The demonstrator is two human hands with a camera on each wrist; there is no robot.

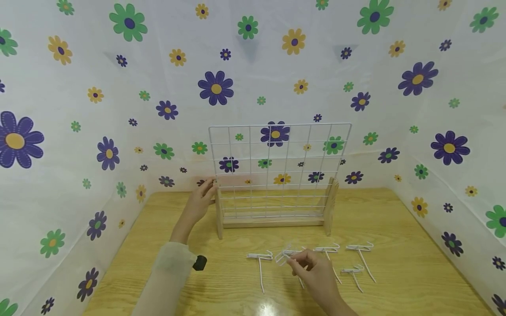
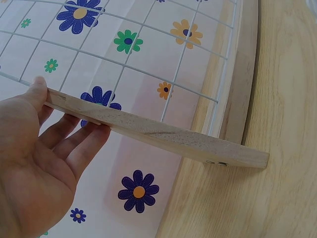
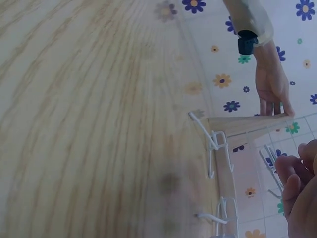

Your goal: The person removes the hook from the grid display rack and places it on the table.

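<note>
A white wire grid panel stands upright between the wooden side posts of a stand. My left hand holds the left post near its top, thumb on one side and fingers on the other in the left wrist view. In front of the stand, my right hand pinches a white wire display hook between thumb and fingertips. That hook also shows in the right wrist view, partly hidden by the fingers. Another hook lies just behind the right hand, partly covered by it.
Several more white hooks lie on the wooden table: one to the left, others to the right, including a smaller one. A flower-printed sheet surrounds the table at the back and sides. A black device sits at the left wrist.
</note>
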